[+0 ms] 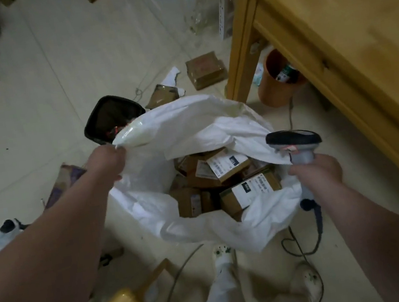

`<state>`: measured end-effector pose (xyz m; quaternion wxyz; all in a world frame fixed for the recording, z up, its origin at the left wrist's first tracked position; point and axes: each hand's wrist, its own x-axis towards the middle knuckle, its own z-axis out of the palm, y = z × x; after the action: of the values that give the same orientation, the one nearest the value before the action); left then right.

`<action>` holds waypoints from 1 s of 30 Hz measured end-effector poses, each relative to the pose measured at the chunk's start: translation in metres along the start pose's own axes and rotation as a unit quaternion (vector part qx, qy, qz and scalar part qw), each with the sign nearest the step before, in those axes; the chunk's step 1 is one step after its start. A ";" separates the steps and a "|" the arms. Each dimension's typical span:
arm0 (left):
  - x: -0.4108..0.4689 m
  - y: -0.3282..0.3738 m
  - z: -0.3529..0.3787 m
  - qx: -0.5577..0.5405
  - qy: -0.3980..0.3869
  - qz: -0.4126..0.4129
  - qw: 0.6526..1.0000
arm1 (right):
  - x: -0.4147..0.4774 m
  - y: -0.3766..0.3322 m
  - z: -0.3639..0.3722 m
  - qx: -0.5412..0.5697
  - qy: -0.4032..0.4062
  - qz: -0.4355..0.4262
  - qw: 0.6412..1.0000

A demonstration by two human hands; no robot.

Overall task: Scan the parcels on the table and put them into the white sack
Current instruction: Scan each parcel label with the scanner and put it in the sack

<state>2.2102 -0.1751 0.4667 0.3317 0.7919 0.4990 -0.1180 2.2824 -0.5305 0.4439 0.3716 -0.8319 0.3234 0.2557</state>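
Left hand (108, 162) pinches white sack (189, 126) rim, holding mouth wide; right hand (319, 173) grips scanner (294, 143). Parcels (228, 172) inside. Bagging step; next likely fetch another from surface (343, 10).

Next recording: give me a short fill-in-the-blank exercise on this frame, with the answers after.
1. The left hand grips the rim of the white sack; the right hand holds a barcode ____.
2. The parcels inside the sack are brown ____ boxes with white labels.
3. The waste bin under the wooden table is ____.
Missing words: scanner; cardboard; orange.
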 end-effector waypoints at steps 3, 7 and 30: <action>-0.003 -0.003 0.005 0.116 0.012 0.054 0.992 | -0.004 0.005 -0.001 -0.009 -0.009 -0.010 1.000; -0.013 -0.011 0.021 0.190 0.023 0.105 0.976 | -0.010 0.008 -0.008 -0.021 -0.034 -0.014 0.999; -0.016 -0.043 0.063 0.199 0.006 0.103 0.975 | -0.016 0.025 0.013 0.031 -0.085 -0.046 0.995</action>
<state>2.1740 -0.2151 0.4098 0.1748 0.8899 0.3832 -0.1750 2.2508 -0.5276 0.4350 0.4347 -0.8093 0.2593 0.2982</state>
